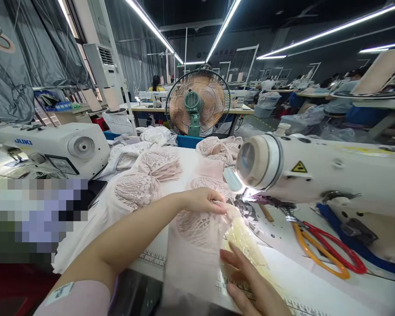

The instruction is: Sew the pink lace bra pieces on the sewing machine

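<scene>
My left hand [202,200] reaches across the table and pinches the top edge of a pale pink lace piece [194,245] right beside the needle area of the white sewing machine [332,184]. My right hand [250,285] lies with fingers stretched flat on the lower part of the same fabric, next to a yellowish lace strip [246,243]. The machine's lamp lights the spot by the left fingertips.
Stacks of pink lace pieces [151,175] lie behind the hands. Orange and red handled scissors [325,254] rest under the machine arm. A second white machine [52,149] stands at left. A floor fan [197,103] and other workstations with people fill the background.
</scene>
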{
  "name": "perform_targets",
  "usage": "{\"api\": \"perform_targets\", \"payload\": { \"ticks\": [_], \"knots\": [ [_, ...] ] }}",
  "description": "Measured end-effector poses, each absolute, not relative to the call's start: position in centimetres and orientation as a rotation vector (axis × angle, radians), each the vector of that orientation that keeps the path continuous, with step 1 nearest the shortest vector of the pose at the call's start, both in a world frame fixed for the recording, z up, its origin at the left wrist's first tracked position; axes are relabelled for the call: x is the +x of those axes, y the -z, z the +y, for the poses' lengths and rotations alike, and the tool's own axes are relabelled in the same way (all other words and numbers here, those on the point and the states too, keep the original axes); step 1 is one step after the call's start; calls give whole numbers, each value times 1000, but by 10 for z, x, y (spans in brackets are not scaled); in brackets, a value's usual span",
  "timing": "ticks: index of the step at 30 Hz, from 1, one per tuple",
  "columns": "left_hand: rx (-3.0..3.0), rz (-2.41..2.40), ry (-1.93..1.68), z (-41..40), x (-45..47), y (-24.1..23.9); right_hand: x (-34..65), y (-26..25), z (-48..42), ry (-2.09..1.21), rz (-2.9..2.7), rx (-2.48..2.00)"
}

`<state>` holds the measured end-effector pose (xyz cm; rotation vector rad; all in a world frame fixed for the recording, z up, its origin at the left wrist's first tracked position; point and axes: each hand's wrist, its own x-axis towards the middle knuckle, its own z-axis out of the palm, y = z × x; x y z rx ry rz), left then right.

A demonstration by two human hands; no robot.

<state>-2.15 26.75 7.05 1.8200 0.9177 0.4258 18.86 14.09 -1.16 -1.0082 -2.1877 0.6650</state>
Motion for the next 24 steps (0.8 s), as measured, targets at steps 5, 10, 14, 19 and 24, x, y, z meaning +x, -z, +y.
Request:
{"api": "perform_targets", "payload": {
  "ticks": [5,10,14,19,24],
  "knots": [
    [1487,1100,-686,268,-1,-49,165,4,149,-781,-1846,-1247],
    [1468,1146,-682,268,15,-27,179,-14,164,-941,-1679,-1373],
    [1481,1157,-695,273,22,-22,193,-7,174,-914,-1831,-1392],
    [1681,1209,-724,278,20,-19,205,14,184,-719,-2028,-1398],
    [2058,1254,-635,270,18,-18,215,19,187,-508,-2228,-1398]
  ]
}}
